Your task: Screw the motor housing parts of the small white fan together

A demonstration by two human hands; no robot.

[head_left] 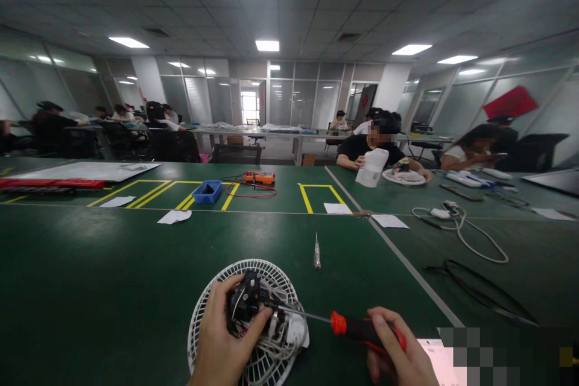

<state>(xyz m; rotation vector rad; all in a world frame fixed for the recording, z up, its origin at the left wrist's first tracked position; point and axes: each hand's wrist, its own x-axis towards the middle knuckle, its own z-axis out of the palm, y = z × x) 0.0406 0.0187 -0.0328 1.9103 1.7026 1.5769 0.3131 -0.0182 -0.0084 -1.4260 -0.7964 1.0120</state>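
Observation:
My left hand (230, 329) grips a black fan motor unit (246, 297), thumb and fingers around its sides. Under it lies a round white fan grille (199, 307), with a coiled pale cable and a white plug (296, 330) on top. In my right hand (393, 350) is a red and black screwdriver (359, 329), its handle wrapped by my fingers. Its shaft points left, and the tip reaches the motor unit near my left thumb; whether it sits in a screw is hidden. A small clear-handled screwdriver (317, 253) lies on the table beyond.
On the green table (113, 289) are a blue bin (207, 192), an orange multimeter (260, 177) with red leads, and paper slips (174, 217). Cables (479, 238) lie at right, near a lit pink-white screen (441, 359). A co-worker (368, 148) sits opposite with another grille (404, 177).

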